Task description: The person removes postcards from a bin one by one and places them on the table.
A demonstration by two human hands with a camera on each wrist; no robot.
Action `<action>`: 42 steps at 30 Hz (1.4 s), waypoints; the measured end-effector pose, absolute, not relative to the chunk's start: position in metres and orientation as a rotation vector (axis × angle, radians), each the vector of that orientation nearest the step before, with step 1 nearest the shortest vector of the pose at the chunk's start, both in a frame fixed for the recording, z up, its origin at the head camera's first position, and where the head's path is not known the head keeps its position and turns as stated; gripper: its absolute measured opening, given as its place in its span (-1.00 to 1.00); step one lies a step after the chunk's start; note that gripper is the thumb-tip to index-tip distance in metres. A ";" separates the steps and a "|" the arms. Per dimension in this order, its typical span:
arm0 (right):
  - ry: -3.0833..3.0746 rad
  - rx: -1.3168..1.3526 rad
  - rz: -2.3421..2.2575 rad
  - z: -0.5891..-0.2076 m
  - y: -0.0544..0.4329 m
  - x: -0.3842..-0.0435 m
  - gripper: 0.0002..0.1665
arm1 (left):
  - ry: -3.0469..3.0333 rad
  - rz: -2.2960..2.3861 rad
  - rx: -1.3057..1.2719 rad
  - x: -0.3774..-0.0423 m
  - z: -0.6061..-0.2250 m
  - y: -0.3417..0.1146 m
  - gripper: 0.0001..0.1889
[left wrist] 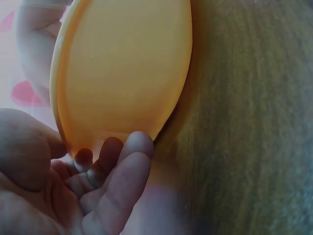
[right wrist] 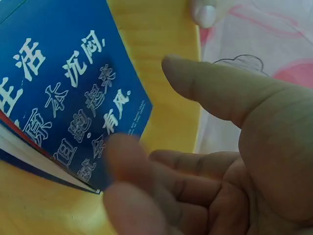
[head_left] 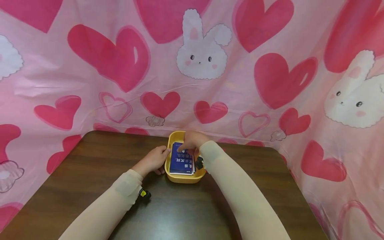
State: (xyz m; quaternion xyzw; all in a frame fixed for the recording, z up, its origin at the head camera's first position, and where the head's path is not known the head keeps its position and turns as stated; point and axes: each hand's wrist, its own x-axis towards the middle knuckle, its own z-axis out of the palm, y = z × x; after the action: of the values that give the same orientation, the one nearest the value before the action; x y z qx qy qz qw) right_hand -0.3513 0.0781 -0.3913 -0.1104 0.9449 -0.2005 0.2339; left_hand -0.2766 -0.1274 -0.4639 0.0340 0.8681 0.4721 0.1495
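A yellow plastic tray (head_left: 184, 180) sits near the far edge of the table, holding a small stack of books. The top one is a blue booklet (head_left: 180, 165) with white Chinese characters; its pale page edges show in the right wrist view. At the tray's left side, my left hand (head_left: 154, 160) holds the wall, thumb at the rim and fingers against the outside (left wrist: 112, 181). Over the far right part of the tray reaches my right hand (head_left: 193, 140). Its thumb and fingers are spread apart, with the fingertips (right wrist: 129, 208) close beside the booklet's edge.
The dark brown wooden table (head_left: 168, 213) has rounded far corners. Behind it and at both sides hangs a pink curtain (head_left: 168, 80) printed with hearts and rabbits. A small black wrist device (head_left: 144, 194) shows at the left sleeve.
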 end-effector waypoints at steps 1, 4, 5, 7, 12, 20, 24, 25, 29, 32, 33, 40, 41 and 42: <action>2.593 -0.287 -0.524 -0.393 0.077 -0.351 -0.42 | 2.496 1.354 0.102 -0.277 -0.464 -0.127 -0.59; 2.612 -0.244 -0.459 -0.396 0.076 -0.347 -0.34 | 2.499 1.345 0.103 -0.277 -0.463 -0.127 -0.59; 2.628 -0.235 -0.438 -0.397 0.075 -0.346 -0.32 | 2.498 1.343 0.101 -0.276 -0.463 -0.127 -0.59; 2.668 -0.252 -0.363 -0.400 0.074 -0.344 -0.30 | 2.500 1.337 0.095 -0.277 -0.463 -0.127 -0.59; 2.698 -0.213 -0.390 -0.409 0.072 -0.341 -0.27 | 2.500 1.337 0.091 -0.277 -0.463 -0.127 -0.59; 2.673 -0.205 -0.488 -0.416 0.077 -0.350 -0.30 | 2.491 1.345 0.088 -0.277 -0.462 -0.127 -0.58; 2.672 -0.230 -0.622 -0.416 0.084 -0.355 -0.28 | 2.482 1.338 0.079 -0.277 -0.462 -0.128 -0.58; 2.685 -0.247 -0.650 -0.415 0.087 -0.356 -0.25 | 2.480 1.339 0.079 -0.276 -0.462 -0.127 -0.59; 2.707 -0.303 -0.776 -0.410 0.098 -0.359 -0.25 | 2.482 1.350 0.081 -0.276 -0.463 -0.128 -0.59; 2.688 -0.309 -0.861 -0.405 0.109 -0.359 -0.33 | 2.484 1.359 0.080 -0.276 -0.463 -0.128 -0.58; 2.682 -0.309 -0.894 -0.404 0.113 -0.359 -0.35 | 2.484 1.359 0.080 -0.276 -0.463 -0.128 -0.58; 2.546 -0.238 -1.281 -0.396 0.142 -0.355 -0.29 | 2.484 1.350 0.076 -0.275 -0.461 -0.128 -0.58; 2.518 -0.222 -1.335 -0.394 0.147 -0.354 -0.28 | 2.484 1.348 0.075 -0.275 -0.461 -0.128 -0.58; 2.492 -0.213 -1.386 -0.394 0.152 -0.352 -0.26 | 2.483 1.345 0.072 -0.274 -0.460 -0.128 -0.58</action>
State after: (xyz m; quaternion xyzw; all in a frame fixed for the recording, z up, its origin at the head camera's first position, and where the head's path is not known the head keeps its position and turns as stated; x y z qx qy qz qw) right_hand -0.3524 0.1523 -0.3935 -0.0739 0.8628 -0.4800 0.1403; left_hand -0.2744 -0.1278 -0.4603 0.0251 0.8680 0.4701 0.1577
